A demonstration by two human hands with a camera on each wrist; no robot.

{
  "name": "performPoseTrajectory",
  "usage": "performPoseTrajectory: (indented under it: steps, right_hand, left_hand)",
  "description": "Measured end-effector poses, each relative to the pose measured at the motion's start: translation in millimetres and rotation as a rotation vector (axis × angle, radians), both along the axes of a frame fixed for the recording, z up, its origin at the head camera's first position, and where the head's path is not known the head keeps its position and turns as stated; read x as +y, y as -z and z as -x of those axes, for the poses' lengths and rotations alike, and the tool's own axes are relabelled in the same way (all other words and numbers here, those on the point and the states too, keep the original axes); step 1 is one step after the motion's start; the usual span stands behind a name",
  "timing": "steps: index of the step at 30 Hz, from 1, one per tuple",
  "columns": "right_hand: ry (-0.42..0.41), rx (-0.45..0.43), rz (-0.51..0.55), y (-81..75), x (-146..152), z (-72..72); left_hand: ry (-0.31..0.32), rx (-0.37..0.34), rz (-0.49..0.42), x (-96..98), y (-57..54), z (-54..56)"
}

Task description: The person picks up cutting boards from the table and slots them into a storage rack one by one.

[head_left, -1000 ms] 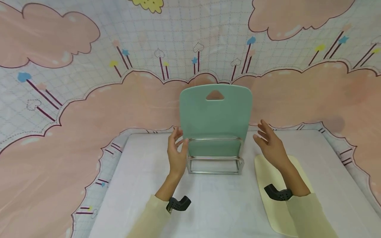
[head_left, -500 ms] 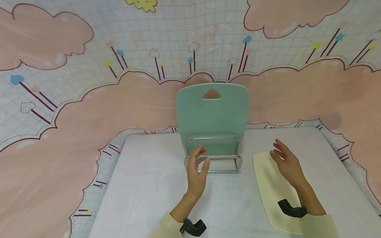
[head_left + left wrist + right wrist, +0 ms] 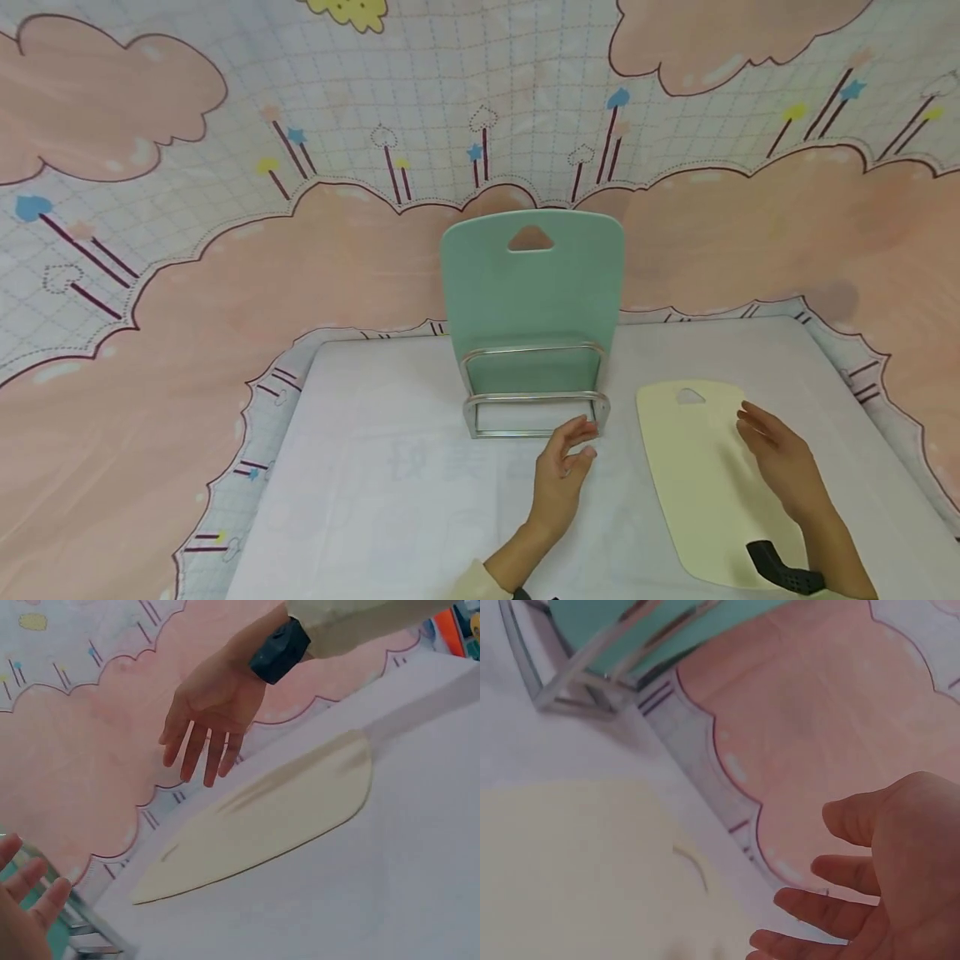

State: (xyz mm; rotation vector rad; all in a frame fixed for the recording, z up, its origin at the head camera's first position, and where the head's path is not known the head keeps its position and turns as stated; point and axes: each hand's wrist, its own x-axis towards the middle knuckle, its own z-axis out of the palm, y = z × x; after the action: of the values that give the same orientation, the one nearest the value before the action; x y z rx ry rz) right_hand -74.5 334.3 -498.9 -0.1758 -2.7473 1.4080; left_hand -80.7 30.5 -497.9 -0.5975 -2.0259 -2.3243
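Note:
A pale yellow cutting board (image 3: 693,475) with a handle hole lies flat on the white table, right of centre. My right hand (image 3: 787,467) hovers over its right edge, fingers extended and holding nothing; in the right wrist view the same hand (image 3: 911,877) has its fingers spread. My left hand (image 3: 557,487), fingers loosely bent around nothing, is between the rack and the yellow board. Behind it, a green cutting board (image 3: 532,292) stands upright in a silver wire rack (image 3: 536,398). The yellow board (image 3: 262,825) also spans the middle of the left wrist view.
The white table (image 3: 375,492) reaches back to a printed cloth backdrop (image 3: 360,258) with clouds and stars. An orange object (image 3: 450,634) shows at the top right corner of the left wrist view.
Both hands have moved away from the rack, toward the right and nearer the body. The left hand has left the rack's left side; the green board stays standing in it.

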Motion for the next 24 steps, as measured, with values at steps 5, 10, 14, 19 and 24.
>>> performPoseTrajectory:
  steps: [5, 10, 14, 19, 24]
  right_hand:
    - [0.01, -0.093, -0.036, 14.4, 17, -18.0]
    - [0.041, -0.168, -0.075, 24.8, 26, -31.1]
    - [0.063, -0.196, -0.056, 29.5, 36, -36.8]
    - [0.084, -0.216, -0.058, 34.1, 45, -36.4]
    - [0.129, -0.156, -0.091, 38.9, 47, -31.9]
  left_hand:
    - [-0.002, -0.059, -0.025, 23.1, 27.8, -1.8]
    - [-0.047, -0.187, -0.062, 42.9, 41.7, -4.3]
    - [-0.066, -0.302, -0.061, 56.9, 47.4, -5.1]
    - [-0.018, -0.407, 0.035, 67.9, 51.7, -3.5]
    - [0.002, -0.545, -0.023, 76.9, 56.1, 4.5]
